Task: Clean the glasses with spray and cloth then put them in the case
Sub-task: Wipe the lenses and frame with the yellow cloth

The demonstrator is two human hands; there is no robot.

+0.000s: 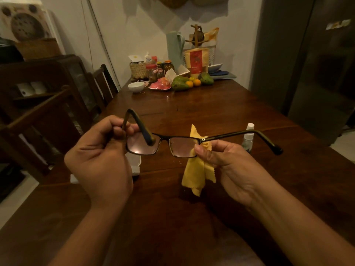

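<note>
**Q:** What are your hands doing?

**A:** My left hand [99, 156] is curled round the left end of the glasses [165, 138], with the fingers closed on the frame by the hinge. My right hand [226, 162] pinches the yellow cloth [197, 173] against the outer edge of the right lens. My thumb is on the near side, and the rest of the cloth hangs down below my fingers.

**Q:** So where are the glasses, exactly?

**A:** They are held up between my hands, above the wooden table [211, 112], not resting on it. The left arm of the frame is folded partway in, its tip lying across the left lens. The right arm sticks straight out to my right.

**Q:** And the other things?

**A:** The small spray bottle [248, 137] stands upright on the table, just behind that right arm. A white thing [135, 164] lies on the table, mostly hidden under my left hand. I can't tell whether it is the case.

**Q:** What lies further out?

**A:** At the far end of the table there is a white bowl [136, 86], avocados [179, 83], oranges [196, 82] and a woven basket [139, 71] beside some jars. Dark wooden chairs [103, 79] stand along the left side.
</note>
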